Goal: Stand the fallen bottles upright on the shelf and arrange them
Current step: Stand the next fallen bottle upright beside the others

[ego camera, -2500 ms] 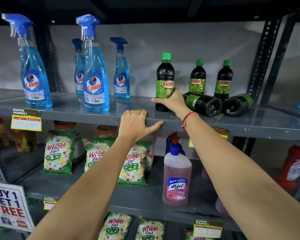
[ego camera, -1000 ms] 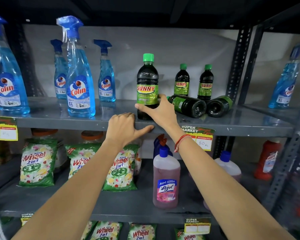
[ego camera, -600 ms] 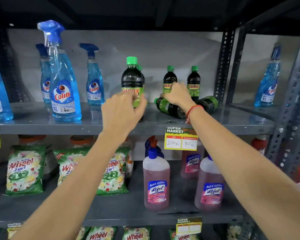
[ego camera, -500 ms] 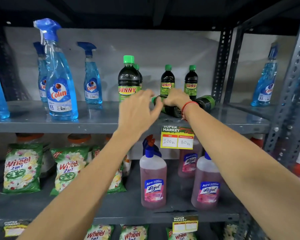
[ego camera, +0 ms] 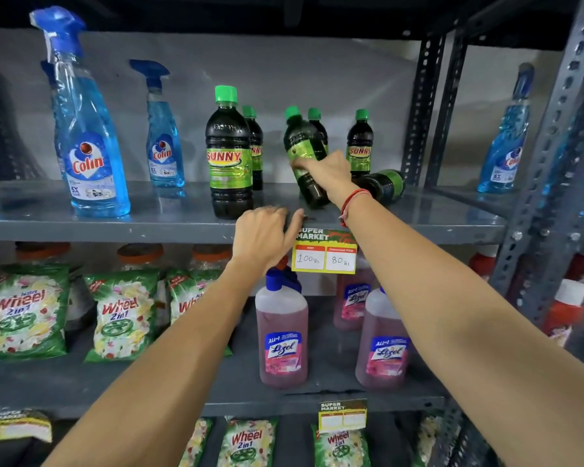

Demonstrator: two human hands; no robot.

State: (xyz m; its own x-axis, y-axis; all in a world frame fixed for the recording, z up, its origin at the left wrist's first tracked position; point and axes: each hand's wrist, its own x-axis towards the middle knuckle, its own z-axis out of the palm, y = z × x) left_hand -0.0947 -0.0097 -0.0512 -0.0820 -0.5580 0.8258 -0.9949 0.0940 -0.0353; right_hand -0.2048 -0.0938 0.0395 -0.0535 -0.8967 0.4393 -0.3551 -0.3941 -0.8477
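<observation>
My right hand grips a dark Sunny bottle with a green cap, tilted with its top leaning left, its base just above the grey upper shelf. A second Sunny bottle lies on its side right behind my right wrist. A big Sunny bottle stands upright at the shelf front, and three smaller ones stand behind: one at the left, one partly hidden by the tilted bottle, one at the right. My left hand rests on the shelf's front edge, fingers loosely curled, holding nothing.
Blue Colin spray bottles stand on the left of the same shelf, another in the bay to the right past perforated steel uprights. A yellow price tag hangs under the edge. Lizol bottles and Wheel packets fill the lower shelf.
My right hand has taken one lying bottle and tipped it up off the shelf to a tilted pose. My left hand dropped from near the bottles back to the shelf edge.
</observation>
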